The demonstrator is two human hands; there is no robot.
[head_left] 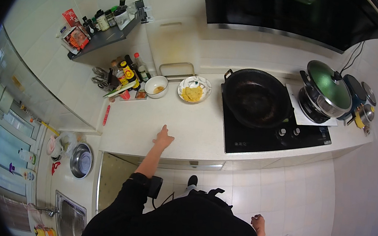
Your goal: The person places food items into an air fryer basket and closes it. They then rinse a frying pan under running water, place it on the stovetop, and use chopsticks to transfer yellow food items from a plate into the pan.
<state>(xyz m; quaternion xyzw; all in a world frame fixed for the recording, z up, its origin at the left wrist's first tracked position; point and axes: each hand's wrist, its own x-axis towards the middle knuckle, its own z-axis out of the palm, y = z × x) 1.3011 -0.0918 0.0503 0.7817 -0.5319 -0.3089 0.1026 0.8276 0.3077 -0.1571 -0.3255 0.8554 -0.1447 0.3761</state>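
Observation:
My left hand [164,138] reaches over the white countertop [198,129], index finger extended, holding nothing. Beyond it stand a white bowl [156,86] with some brownish contents and a patterned plate [209,90] bearing yellow food that looks like cooked egg [192,93]. To the right, a large black wok [258,98] rests on the black glass cooktop [242,144]. My right hand [258,222] hangs low at my side over the tiled floor, its fingers partly curled; whether it holds anything small cannot be seen.
Sauce bottles [129,71] and a knife holder crowd the back left corner, below a grey spice shelf [102,42]. A green-lidded pot [330,89] stands right of the wok. Lower left are a steel basin [81,161] and a sink [71,222]. A range hood overhangs the cooktop.

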